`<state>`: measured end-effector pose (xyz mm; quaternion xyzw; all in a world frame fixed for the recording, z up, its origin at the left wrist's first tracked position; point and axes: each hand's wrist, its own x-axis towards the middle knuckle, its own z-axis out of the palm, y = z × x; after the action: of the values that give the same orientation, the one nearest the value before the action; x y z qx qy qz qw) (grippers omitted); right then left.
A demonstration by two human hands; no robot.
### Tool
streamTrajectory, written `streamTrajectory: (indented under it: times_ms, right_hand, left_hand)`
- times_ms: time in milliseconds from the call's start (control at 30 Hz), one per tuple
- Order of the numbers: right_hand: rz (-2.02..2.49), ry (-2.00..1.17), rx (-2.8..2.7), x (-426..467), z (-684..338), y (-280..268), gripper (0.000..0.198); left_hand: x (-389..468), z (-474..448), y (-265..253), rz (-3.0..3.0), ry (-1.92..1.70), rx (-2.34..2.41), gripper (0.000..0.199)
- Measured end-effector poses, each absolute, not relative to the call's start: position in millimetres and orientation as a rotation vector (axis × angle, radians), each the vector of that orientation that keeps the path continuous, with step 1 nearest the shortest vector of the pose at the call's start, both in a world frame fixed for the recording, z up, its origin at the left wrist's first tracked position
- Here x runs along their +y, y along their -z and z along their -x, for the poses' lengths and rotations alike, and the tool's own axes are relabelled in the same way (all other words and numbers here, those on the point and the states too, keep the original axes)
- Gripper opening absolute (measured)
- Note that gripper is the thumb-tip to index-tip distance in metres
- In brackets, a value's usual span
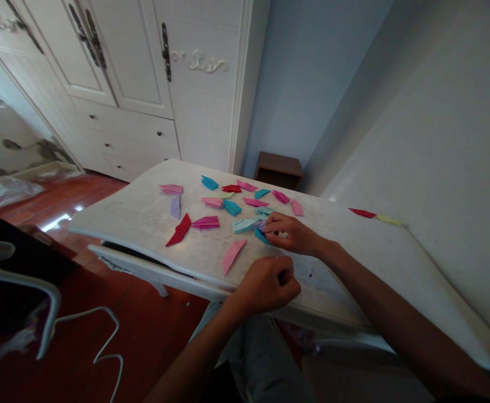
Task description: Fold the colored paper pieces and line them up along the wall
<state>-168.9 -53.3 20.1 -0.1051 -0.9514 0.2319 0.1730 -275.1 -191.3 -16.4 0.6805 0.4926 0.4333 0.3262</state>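
Observation:
My right hand (pixel 290 232) is at the middle of the white table, its fingertips pinched at a blue folded paper piece (pixel 261 236). A lavender piece (pixel 261 224) and a pale aqua folded paper piece (pixel 245 225) lie right beside those fingers. Nearer to me, my left hand (pixel 267 282) hovers over the table's front edge, fingers curled in a loose fist, with nothing visible in it. Left of that hand lies a pink folded paper piece (pixel 233 256). A red piece (pixel 179 230) and a magenta piece (pixel 205 223) touch end to end farther left.
Several more folded papers, such as a blue one (pixel 209 182), are spread over the white table (pixel 122 215). A red piece (pixel 362 213) lies far right beside a yellow one (pixel 388 220). The table's drawer (pixel 156 274) is partly pulled out. A white wardrobe (pixel 203 106) stands behind.

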Motion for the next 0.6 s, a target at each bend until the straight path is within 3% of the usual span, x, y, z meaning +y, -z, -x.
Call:
streamTrajectory:
  times_ms: [267, 400, 600]
  right_hand:
    - [0.535, -1.145, -2.384, -52, 149, -27, 0.033]
    - [0.563, -1.281, -2.272, -52, 144, -18, 0.035]
    - [0.519, -1.474, -2.173, -57, 141, -4, 0.034]
  left_hand:
    - [-181, 274, 18, -1.083, -1.645, 1.463, 0.015]
    - [-178, 274, 18, -0.888, -1.779, 1.344, 0.04]
    - [-175, 277, 19, -0.973, -1.707, 1.28, 0.022]
